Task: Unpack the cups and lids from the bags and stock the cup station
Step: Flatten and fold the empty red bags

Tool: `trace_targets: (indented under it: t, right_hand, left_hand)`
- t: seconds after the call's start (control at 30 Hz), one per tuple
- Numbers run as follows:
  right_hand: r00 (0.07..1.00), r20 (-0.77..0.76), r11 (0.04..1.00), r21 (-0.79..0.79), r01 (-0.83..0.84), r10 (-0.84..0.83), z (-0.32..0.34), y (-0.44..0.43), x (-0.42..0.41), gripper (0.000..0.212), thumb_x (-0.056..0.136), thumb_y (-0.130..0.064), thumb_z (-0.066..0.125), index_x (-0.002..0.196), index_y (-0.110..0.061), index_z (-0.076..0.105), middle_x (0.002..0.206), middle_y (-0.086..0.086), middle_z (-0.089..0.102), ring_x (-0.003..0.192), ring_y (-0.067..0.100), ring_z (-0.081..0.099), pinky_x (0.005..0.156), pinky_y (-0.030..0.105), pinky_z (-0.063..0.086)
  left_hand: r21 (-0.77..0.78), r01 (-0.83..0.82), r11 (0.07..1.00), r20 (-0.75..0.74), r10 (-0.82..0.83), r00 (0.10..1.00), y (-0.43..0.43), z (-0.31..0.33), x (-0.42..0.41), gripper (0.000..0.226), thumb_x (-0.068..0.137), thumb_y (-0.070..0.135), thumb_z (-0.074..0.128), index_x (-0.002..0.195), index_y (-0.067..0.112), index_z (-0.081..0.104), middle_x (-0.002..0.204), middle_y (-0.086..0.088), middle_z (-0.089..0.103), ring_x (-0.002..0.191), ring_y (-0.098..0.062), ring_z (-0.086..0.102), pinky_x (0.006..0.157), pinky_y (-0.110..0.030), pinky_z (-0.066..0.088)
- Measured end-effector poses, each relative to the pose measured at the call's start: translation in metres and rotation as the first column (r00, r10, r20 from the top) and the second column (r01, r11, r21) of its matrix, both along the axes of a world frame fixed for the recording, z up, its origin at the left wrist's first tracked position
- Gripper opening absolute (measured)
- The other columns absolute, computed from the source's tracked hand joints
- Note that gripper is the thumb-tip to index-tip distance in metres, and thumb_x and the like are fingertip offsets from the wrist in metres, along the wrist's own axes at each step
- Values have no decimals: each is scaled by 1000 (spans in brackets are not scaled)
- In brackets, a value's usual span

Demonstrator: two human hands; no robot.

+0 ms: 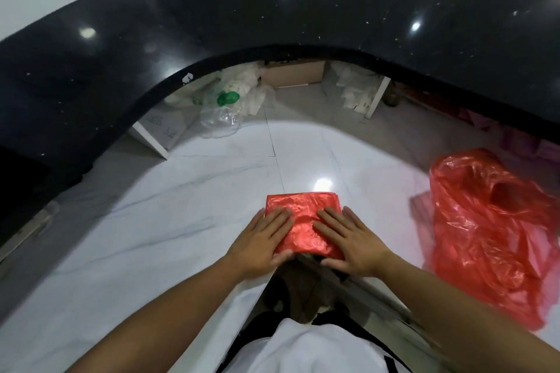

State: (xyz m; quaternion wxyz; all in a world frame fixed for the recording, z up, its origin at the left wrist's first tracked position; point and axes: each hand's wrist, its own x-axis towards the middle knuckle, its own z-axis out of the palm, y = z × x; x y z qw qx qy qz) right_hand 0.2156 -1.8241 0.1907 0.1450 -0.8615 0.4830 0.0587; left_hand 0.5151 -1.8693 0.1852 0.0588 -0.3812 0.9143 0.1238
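Our arms reach fwd, left hand (263, 241) & right hand (355, 244) w/ fingers (280, 216) straight, flat on the folded red bag (303, 210), pinning it to the floor (151, 206) so the folds hold, we reckon. Second red bag (485, 221) lies crumpled to the R; clear bags (222, 110) sit under the black surface (272, 9).

Both flat hands, left hand (263, 240) and right hand (353, 241), on folded red bag (303, 221).
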Motion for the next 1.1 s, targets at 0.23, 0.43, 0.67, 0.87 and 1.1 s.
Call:
trace_targets:
  t: [0.23, 0.43, 0.67, 0.87, 1.1]
  right_hand:
    - [992, 76, 991, -71, 110, -105, -8, 14, 2, 72, 91, -61, 48, 154, -29, 34, 165, -2, 24, 153, 21, 20, 120, 47, 15]
    - [822, 459, 923, -9, 385, -338, 3, 2, 2, 42, 80, -15, 76, 121, -20, 67, 125, 1, 69, 111, 25, 65, 96, 46, 51]
    - [651, 280, 708, 254, 659, -706, 15, -32, 11, 23, 98, -30, 54, 97, -14, 71, 113, 0, 51, 112, 24, 47, 93, 35, 43]
    - [688, 13, 681, 152, 716, -726, 15, -64, 28, 48, 101, -50, 39, 112, -13, 67, 113, 7, 50, 110, 28, 46, 93, 42, 43]
    - [749, 114, 724, -197, 661, -653, 12, -54, 46, 58, 88, -35, 65, 139, -17, 44, 132, 17, 51, 122, 37, 47, 100, 48, 38]
  left_hand:
    - [-21, -80, 997, -2, 80, 997, 25, -2, 1, 74, 96, 59, 37, 159, 25, 20, 168, 3, 12, 155, -21, 6, 125, -42, 11]
    - [7, -208, 978, -327, 199, 924, 16, 10, -4, 47, 95, 47, 43, 131, 23, 63, 133, 5, 64, 124, -16, 56, 107, -38, 42]
    - [200, -540, 818, -384, 572, 724, -6, 20, -26, 26, 103, 37, 49, 107, 18, 67, 84, -3, 69, 78, -21, 64, 75, -34, 50]
    - [-54, -631, 774, -272, 596, 755, -17, 17, -51, 41, 93, 25, 59, 134, 19, 54, 120, -6, 60, 110, -27, 54, 96, -41, 44]
    - [-92, -353, 931, -17, 353, 935, -15, -2, -80, 57, 107, 42, 26, 160, 25, 16, 168, -4, 14, 155, -26, 5, 122, -58, 4]
